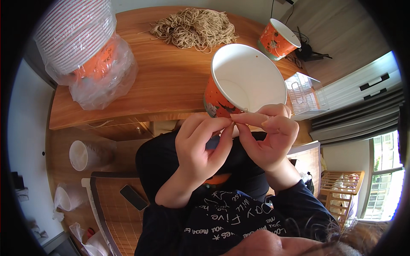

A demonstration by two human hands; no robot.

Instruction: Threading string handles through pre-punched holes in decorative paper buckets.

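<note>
A large paper bucket point(218, 96), orange outside and white inside, stands at the table's front edge with its open mouth tilted toward me. Just at its near rim, my left hand point(198, 145) and my right hand point(273, 138) meet, thumbs and forefingers pinched fingertip to fingertip. A short bit of tan string point(243, 111) shows by the rim at these fingertips; most of it is hidden by my fingers. A heap of the same tan string point(196, 27) lies at the back of the table.
A plastic-wrapped stack of paper buckets point(77, 38) rises at the table's left. Another orange bucket point(279, 40) with a string across its side stands back right, near a clear acrylic box point(303, 94). White bins point(79, 155) stand on the floor left; a phone point(133, 197) lies beside me.
</note>
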